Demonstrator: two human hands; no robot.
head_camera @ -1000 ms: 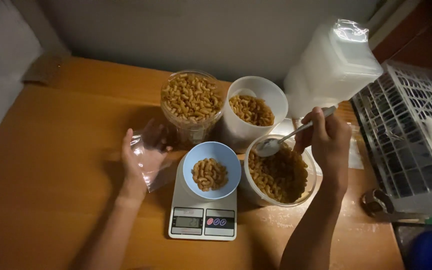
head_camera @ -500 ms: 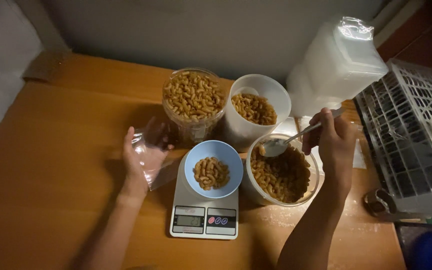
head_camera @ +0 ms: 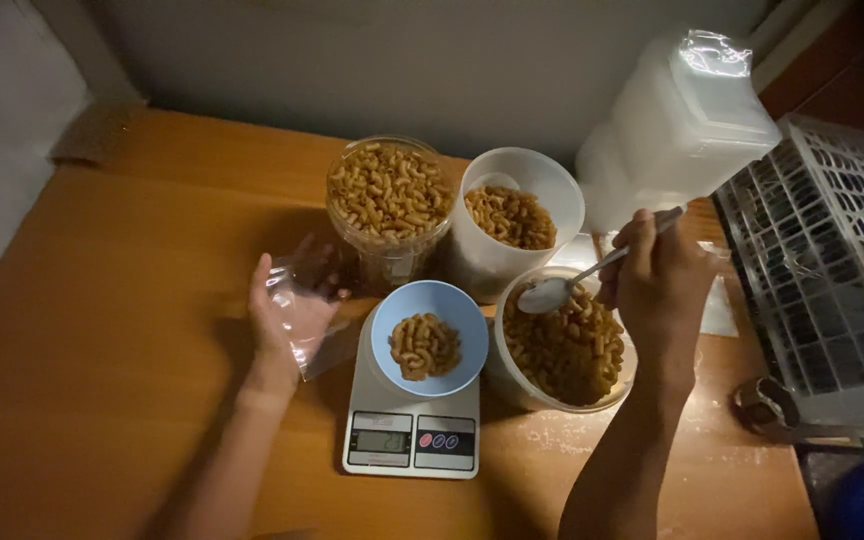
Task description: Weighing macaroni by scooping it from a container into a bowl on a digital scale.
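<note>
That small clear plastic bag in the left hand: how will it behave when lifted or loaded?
The small clear plastic bag looks thin and crumpled against the left hand, so it is probably floppy and very light. It likely will not hold its mouth open unaided. Its glossy film may slip between the fingers.

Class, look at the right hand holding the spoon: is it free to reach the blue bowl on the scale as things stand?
Probably yes. The right hand holds the spoon over the tub of pasta, right beside the blue bowl. Nothing stands between them, and the bowl is open on top.
</note>
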